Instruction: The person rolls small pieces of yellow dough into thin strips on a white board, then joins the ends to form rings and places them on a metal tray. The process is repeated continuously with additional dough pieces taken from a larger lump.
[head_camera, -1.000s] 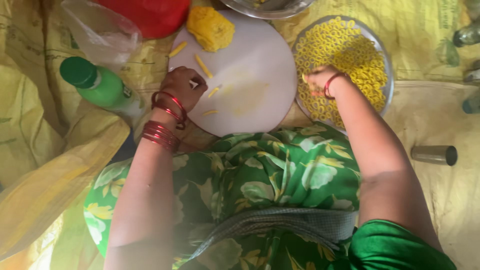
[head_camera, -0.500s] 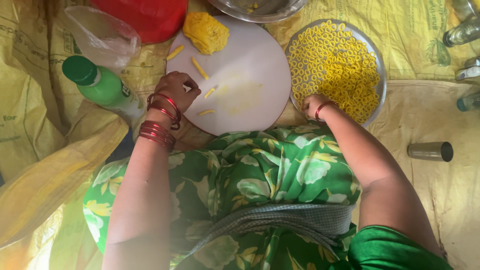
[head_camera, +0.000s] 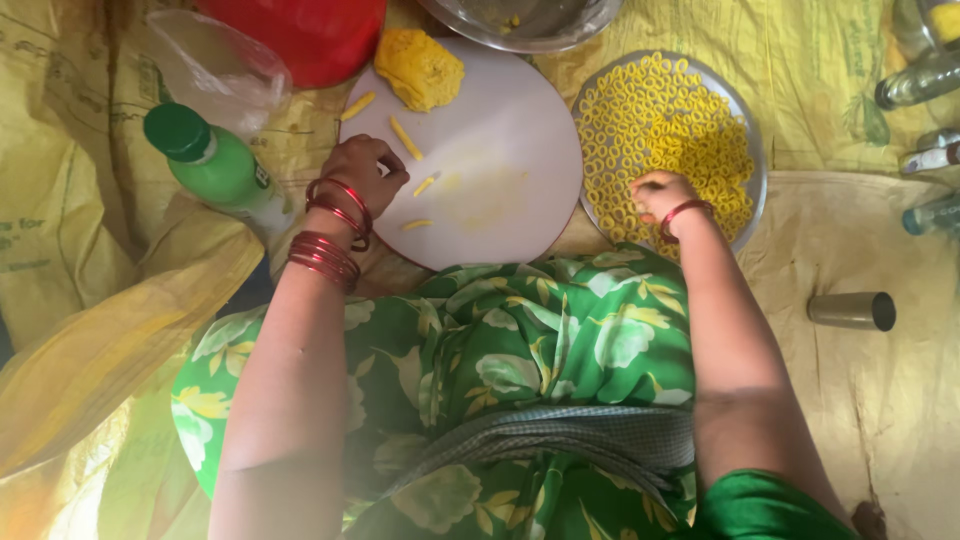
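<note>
A round white board (head_camera: 500, 120) lies in front of me with a lump of yellow dough (head_camera: 420, 68) at its far edge and several short dough sticks (head_camera: 405, 138) scattered on it. My left hand (head_camera: 362, 172), with red bangles at the wrist, rests curled on the board's left edge beside the sticks; I cannot see anything in it. To the right a metal plate (head_camera: 752, 160) carries several small yellow dough rings (head_camera: 665, 120). My right hand (head_camera: 662, 195) is closed at the plate's near edge, touching the rings.
A green-capped bottle (head_camera: 205, 160) lies left of the board. A red container (head_camera: 300, 35) and a clear plastic bag (head_camera: 210, 65) sit behind it. A steel bowl (head_camera: 520, 20) is at the top. Bottles (head_camera: 925, 80) stand far right, and a metal cylinder (head_camera: 852, 310) lies on the cloth.
My right hand has drawn back from the middle of the ring plate to its near edge. My left hand has stayed at the board's left edge.
</note>
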